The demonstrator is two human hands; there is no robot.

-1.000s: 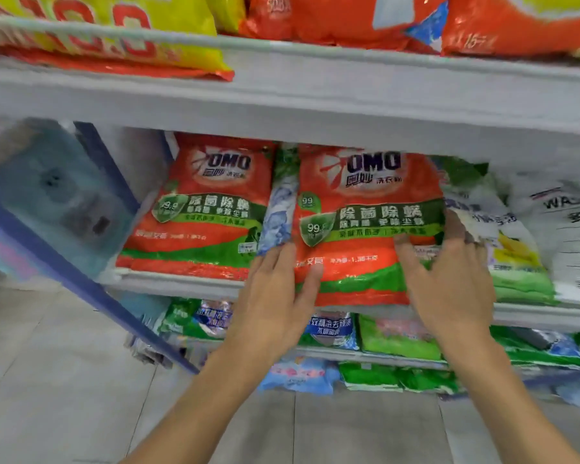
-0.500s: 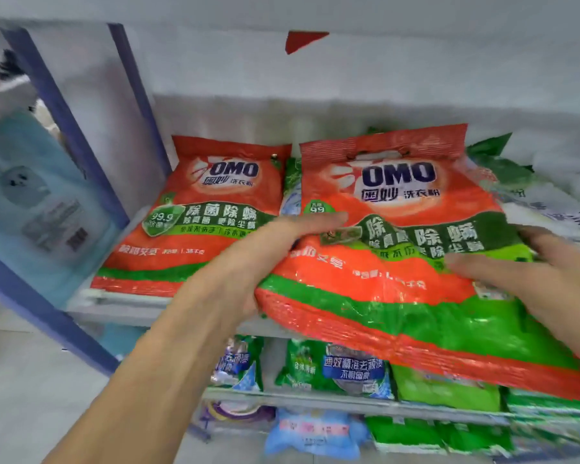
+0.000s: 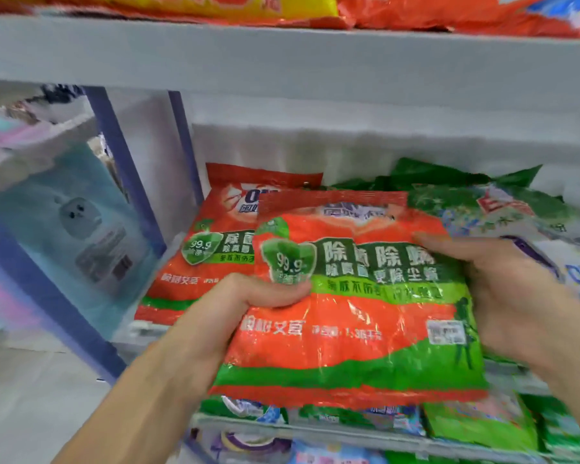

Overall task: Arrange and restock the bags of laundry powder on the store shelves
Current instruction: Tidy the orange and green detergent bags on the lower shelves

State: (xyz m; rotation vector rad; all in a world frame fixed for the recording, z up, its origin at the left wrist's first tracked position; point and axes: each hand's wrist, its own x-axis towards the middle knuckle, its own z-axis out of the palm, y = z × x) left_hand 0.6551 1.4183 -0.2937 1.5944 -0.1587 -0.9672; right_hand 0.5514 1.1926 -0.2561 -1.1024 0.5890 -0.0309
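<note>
I hold a red and green bag of laundry powder (image 3: 359,316) in front of the middle shelf (image 3: 138,333), lifted off it and tilted toward me. My left hand (image 3: 235,306) grips its left edge with the thumb curled over the front. My right hand (image 3: 513,296) grips its right edge, thumb on the front. A second bag of the same kind (image 3: 201,259) leans on the shelf behind and to the left, partly covered by the held bag.
Green and white bags (image 3: 482,209) lie to the right on the same shelf. Yellow and orange bags (image 3: 248,8) fill the shelf above. Lower shelves hold green and blue packs (image 3: 476,423). A blue shelf upright (image 3: 128,175) and a pale blue package (image 3: 81,236) stand at left.
The bag stood on the shelf under both hands a second ago. Both hands have pulled it off the shelf, toward me and slightly left, in front of the other bag.
</note>
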